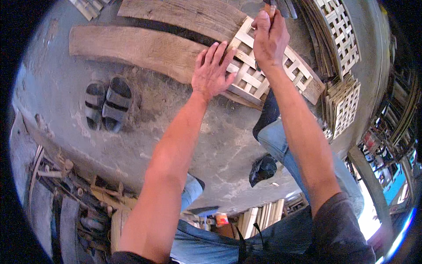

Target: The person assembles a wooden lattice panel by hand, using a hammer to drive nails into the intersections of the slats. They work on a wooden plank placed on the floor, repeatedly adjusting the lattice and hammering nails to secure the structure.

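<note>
A panel of pale, flat woven bamboo strips (252, 80) lies across two long brown wooden planks (132, 44). My left hand (213, 72) rests on the panel's left edge, fingers stretched out and slightly spread, holding nothing. Above the panel, my right hand (270, 39) is closed round the wooden handle of a tool with a dark metal head (286, 8). The picture's top edge cuts off part of that head, so its exact kind cannot be told.
Woven panels (340, 39) stand stacked at the right, with a smaller stack (345, 108) nearer me. Dark sandals (118, 103) sit on the concrete floor at left. A crumpled black thing (263, 169) lies near my leg. Wooden pieces (101, 189) fill the lower left.
</note>
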Action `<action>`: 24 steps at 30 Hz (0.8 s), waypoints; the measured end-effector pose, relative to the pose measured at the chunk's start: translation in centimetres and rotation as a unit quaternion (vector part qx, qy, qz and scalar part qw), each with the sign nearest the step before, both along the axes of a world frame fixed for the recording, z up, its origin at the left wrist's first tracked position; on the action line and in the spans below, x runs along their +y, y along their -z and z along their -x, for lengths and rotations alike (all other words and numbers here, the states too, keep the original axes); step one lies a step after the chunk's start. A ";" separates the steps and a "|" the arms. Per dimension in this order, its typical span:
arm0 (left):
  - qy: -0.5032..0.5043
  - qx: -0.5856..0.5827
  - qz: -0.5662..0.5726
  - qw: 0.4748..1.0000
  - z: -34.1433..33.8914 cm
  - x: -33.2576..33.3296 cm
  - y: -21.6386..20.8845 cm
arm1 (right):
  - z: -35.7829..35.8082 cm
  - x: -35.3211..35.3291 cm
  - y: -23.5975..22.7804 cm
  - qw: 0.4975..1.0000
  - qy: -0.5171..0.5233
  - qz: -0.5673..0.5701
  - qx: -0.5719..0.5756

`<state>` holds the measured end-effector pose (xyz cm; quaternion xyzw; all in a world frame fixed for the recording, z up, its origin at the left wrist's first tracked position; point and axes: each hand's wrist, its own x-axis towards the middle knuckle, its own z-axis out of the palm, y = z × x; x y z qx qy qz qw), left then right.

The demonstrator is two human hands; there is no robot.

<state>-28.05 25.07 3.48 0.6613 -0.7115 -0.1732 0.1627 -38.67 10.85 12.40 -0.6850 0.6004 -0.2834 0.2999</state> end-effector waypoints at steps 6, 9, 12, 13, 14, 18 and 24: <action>0.014 0.002 0.022 1.000 0.4 0.2 -0.1 | 1.4 5.1 0.8 0.991 0.111 0.061 -0.039; 0.018 -0.007 0.033 0.999 -0.1 0.2 0.0 | 2.7 9.4 0.3 0.985 0.170 0.012 -0.038; 0.015 -0.017 0.060 0.998 0.3 0.1 0.3 | 4.2 14.9 0.5 0.963 0.252 -0.055 -0.077; 0.014 -0.023 0.073 0.997 0.2 0.1 0.6 | 4.6 16.7 0.9 0.952 0.281 -0.074 -0.096; 0.015 -0.030 0.084 0.996 -0.1 0.1 0.8 | 5.2 18.5 1.4 0.955 0.287 -0.064 -0.045; 0.041 -0.041 0.103 0.993 0.1 -0.2 0.5 | 6.6 25.2 4.1 0.954 0.291 -0.024 0.071; 0.179 -0.082 0.042 0.980 -3.2 -2.6 0.2 | 5.1 29.5 5.1 0.956 0.287 0.039 0.045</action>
